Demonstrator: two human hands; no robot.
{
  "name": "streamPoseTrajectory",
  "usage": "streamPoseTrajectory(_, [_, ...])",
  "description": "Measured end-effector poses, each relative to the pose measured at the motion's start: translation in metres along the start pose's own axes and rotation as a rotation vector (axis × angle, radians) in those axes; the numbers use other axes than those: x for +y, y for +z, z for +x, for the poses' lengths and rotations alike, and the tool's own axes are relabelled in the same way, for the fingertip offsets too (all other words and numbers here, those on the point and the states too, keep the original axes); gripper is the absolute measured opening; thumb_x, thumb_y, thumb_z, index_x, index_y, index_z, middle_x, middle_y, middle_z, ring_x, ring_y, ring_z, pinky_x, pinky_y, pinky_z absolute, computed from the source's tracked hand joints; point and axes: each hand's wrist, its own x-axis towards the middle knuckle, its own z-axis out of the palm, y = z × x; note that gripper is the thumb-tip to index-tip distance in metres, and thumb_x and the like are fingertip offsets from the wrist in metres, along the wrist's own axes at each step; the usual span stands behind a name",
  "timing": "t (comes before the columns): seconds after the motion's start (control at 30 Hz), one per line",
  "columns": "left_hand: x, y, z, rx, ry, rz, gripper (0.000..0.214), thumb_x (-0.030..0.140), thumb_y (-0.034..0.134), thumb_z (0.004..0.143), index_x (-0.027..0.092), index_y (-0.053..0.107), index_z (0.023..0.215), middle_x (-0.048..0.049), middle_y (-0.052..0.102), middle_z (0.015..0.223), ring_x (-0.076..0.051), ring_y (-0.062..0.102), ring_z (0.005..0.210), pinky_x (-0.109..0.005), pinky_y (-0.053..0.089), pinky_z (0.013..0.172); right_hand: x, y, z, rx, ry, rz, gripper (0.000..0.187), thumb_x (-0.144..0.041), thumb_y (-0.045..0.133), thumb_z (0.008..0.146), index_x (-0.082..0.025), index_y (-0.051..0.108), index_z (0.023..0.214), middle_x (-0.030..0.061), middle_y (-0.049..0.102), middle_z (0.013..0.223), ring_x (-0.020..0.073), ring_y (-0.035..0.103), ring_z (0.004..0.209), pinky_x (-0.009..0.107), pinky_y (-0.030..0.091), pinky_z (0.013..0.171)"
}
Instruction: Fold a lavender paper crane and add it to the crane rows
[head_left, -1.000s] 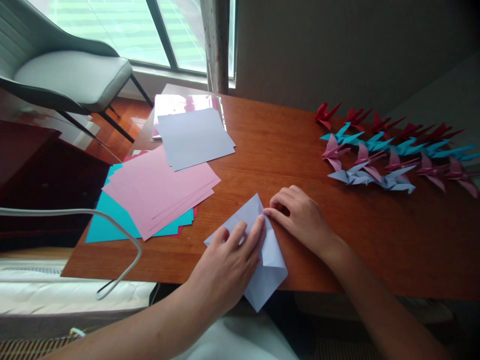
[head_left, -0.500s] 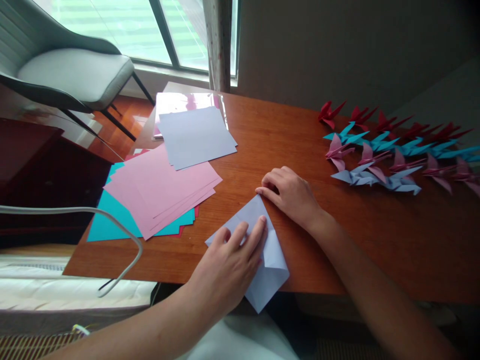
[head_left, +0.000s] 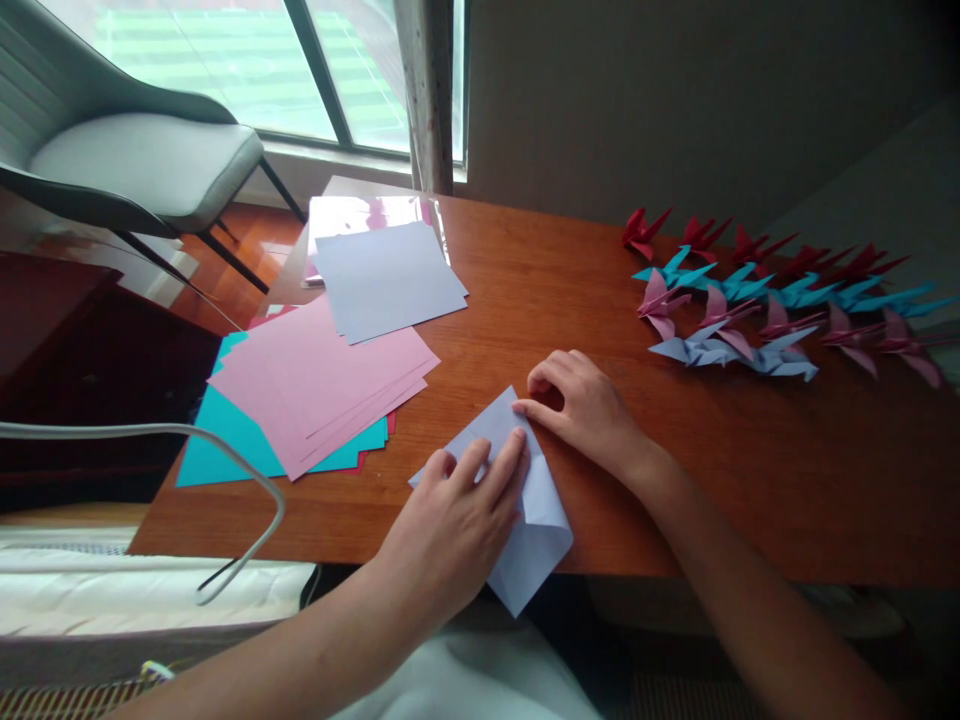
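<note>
A pale lavender sheet of origami paper [head_left: 541,490], partly folded, lies at the table's front edge with its lowest corner jutting past it. My left hand [head_left: 457,525] rests on top, fingers spread and pressing the paper down. At the paper's upper right edge is my right hand [head_left: 581,405]. Its thumb tip touches the edge just below the top corner, while the other fingers curl above it, with a gap between. The left part of the sheet is hidden under my left hand.
Pink sheets [head_left: 322,385], turquoise sheets [head_left: 225,450] and lavender sheets [head_left: 390,280] overlap at the left, near a clear plastic packet [head_left: 375,210]. Rows of red [head_left: 641,235], turquoise [head_left: 679,268], pink [head_left: 660,300] and lavender [head_left: 697,345] paper cranes stand at the right. A white cable [head_left: 247,460] loops past the left edge.
My right thumb has moved from the paper's top corner slightly down along its right edge. My left hand stays on the sheet. The whole view has shifted slightly.
</note>
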Motion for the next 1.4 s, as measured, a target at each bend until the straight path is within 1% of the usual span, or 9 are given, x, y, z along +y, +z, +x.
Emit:
streamPoseTrajectory(0.17, [-0.001,0.000,0.000,-0.004,0.006,-0.015,0.050,0.031,0.035,0.104,0.014,0.045,0.150,-0.0062,0.039,0.161,-0.027,0.045,0.112,-0.043,0.047,0.077,-0.002,-0.007,-0.030,-0.024,0.011,0.000,0.022,-0.038,0.071,0.089,-0.023,0.057,0.081,0.0028,0.062,0.084,0.0221,0.055,0.082,0.035,0.044,0.075])
streamPoseTrajectory(0.23, [-0.001,0.000,0.000,-0.003,0.011,-0.015,0.050,0.032,0.035,0.104,0.014,0.045,0.150,-0.0061,0.039,0.161,-0.027,0.045,0.114,-0.043,0.047,0.078,-0.002,-0.011,-0.039,-0.059,0.020,-0.007,0.021,-0.037,0.072,0.089,-0.023,0.058,0.082,0.0029,0.063,0.085,0.0223,0.055,0.083,0.036,0.044,0.076])
streamPoseTrajectory(0.37, [-0.002,0.003,0.000,-0.007,0.017,-0.005,0.050,0.031,0.034,0.104,0.015,0.047,0.149,-0.0063,0.039,0.160,-0.027,0.047,0.112,-0.042,0.046,0.077,-0.003,-0.017,-0.045,-0.116,0.019,-0.025,0.021,-0.035,0.075,0.087,-0.023,0.058,0.082,0.0027,0.064,0.086,0.0227,0.056,0.084,0.037,0.045,0.076])
streamPoseTrajectory(0.6, [-0.001,0.002,0.000,-0.009,0.018,-0.016,0.049,0.030,0.032,0.105,0.014,0.047,0.149,-0.0065,0.038,0.161,-0.028,0.045,0.112,-0.043,0.046,0.077,-0.010,-0.013,-0.026,-0.098,0.009,-0.086,0.016,-0.031,0.070,0.091,-0.024,0.060,0.082,0.0035,0.067,0.087,0.0235,0.057,0.086,0.037,0.045,0.077])
streamPoseTrajectory(0.7, [-0.002,0.002,0.000,-0.011,0.015,-0.020,0.049,0.030,0.031,0.105,0.014,0.048,0.148,-0.0074,0.037,0.162,-0.028,0.045,0.112,-0.044,0.046,0.076,-0.010,-0.010,-0.015,-0.082,0.005,-0.091,0.017,-0.032,0.069,0.092,-0.024,0.060,0.080,0.0034,0.067,0.087,0.0234,0.057,0.086,0.037,0.045,0.076])
streamPoseTrajectory(0.9, [-0.002,0.003,0.000,-0.018,0.018,-0.033,0.049,0.031,0.034,0.104,0.014,0.049,0.148,-0.0078,0.040,0.159,-0.029,0.045,0.112,-0.044,0.045,0.075,-0.004,-0.005,0.011,-0.058,0.002,-0.144,0.019,-0.034,0.067,0.093,-0.023,0.060,0.080,0.0034,0.067,0.087,0.0234,0.057,0.087,0.036,0.044,0.074])
streamPoseTrajectory(1.07, [-0.002,0.003,0.000,-0.018,0.022,-0.029,0.048,0.030,0.037,0.103,0.014,0.050,0.147,-0.0086,0.039,0.160,-0.029,0.046,0.111,-0.045,0.044,0.075,-0.005,-0.002,0.026,-0.054,0.002,-0.186,0.019,-0.036,0.066,0.094,-0.024,0.060,0.081,0.0034,0.068,0.088,0.0235,0.057,0.088,0.035,0.041,0.070])
streamPoseTrajectory(1.23, [-0.003,0.003,0.000,-0.009,0.020,-0.053,0.048,0.031,0.034,0.105,0.014,0.051,0.146,-0.0067,0.040,0.159,-0.028,0.046,0.113,-0.044,0.044,0.076,-0.003,0.001,0.027,-0.040,0.015,-0.157,0.018,-0.035,0.066,0.094,-0.023,0.060,0.082,0.0034,0.067,0.087,0.0225,0.057,0.087,0.034,0.041,0.071])
streamPoseTrajectory(1.4, [-0.004,0.002,0.001,-0.002,0.007,-0.074,0.048,0.032,0.036,0.104,0.015,0.051,0.146,-0.0054,0.041,0.159,-0.028,0.047,0.113,-0.044,0.045,0.078,0.001,-0.004,0.013,-0.030,0.035,-0.039,0.023,-0.039,0.067,0.093,-0.022,0.059,0.080,0.0010,0.064,0.082,0.0194,0.056,0.080,0.031,0.041,0.072])
